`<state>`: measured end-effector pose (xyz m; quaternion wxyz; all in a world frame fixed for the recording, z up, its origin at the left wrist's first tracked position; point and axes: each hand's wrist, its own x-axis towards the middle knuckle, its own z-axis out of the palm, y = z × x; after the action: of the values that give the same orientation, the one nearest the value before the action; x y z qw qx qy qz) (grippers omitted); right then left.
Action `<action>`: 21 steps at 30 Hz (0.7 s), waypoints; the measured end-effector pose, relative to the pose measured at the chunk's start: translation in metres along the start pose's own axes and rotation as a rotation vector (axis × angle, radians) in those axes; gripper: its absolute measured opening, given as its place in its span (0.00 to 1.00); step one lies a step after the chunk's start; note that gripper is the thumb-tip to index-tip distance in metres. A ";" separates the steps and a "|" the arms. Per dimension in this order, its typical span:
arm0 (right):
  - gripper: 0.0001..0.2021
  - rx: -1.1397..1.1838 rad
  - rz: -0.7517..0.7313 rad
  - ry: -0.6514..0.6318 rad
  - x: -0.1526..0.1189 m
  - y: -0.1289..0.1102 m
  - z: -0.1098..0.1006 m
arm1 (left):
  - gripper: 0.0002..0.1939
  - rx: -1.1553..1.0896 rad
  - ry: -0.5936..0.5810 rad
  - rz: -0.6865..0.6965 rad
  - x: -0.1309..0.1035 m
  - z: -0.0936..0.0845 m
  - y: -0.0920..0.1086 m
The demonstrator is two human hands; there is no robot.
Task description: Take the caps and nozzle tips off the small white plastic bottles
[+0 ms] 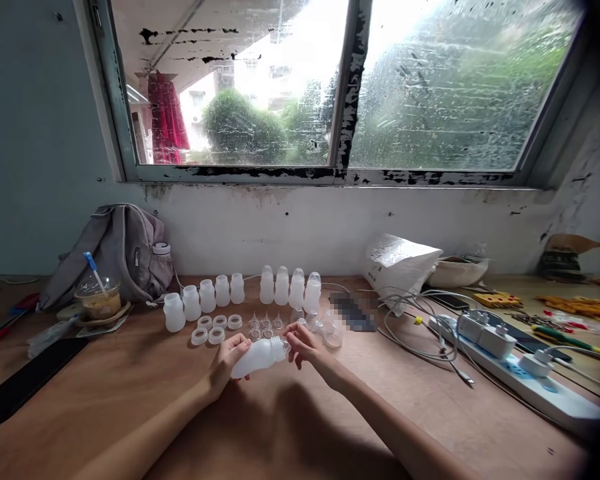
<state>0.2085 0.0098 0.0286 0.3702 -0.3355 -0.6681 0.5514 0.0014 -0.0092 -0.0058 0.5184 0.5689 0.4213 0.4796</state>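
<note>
A frosted, waisted baby bottle (256,359) lies tilted in my left hand (227,360), whose fingers wrap round its body. Its neck points right, toward my right hand (301,345). There my fingertips pinch a small clear piece that looks like a teat at the bottle's mouth; the fingers partly hide it. Just beyond my hands are several clear teats (266,323) and white collar rings (216,335). Behind these stands a row of open frosted bottles (207,295). Several bottles with clear domed caps (297,289) stand to their right, and loose clear caps (333,337) lie near my right hand.
At left are a grey backpack (125,250), an iced drink cup (99,299) and a black flat object (30,379). At right, cables (405,340) loop beside a white power strip (565,397) and a white bag (400,267). A window wall stands behind the table.
</note>
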 end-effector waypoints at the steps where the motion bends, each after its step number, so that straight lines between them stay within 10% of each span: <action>1: 0.16 -0.035 0.019 0.015 0.001 0.002 0.000 | 0.15 0.011 0.006 0.002 0.000 -0.001 0.000; 21: 0.10 -0.388 -0.233 0.096 0.007 0.014 -0.021 | 0.21 -0.095 -0.217 -0.177 0.006 -0.014 0.000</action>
<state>0.2233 0.0285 0.0185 0.3914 -0.3467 -0.7774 0.3495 -0.0108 -0.0003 -0.0052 0.6276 0.5530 0.3880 0.3870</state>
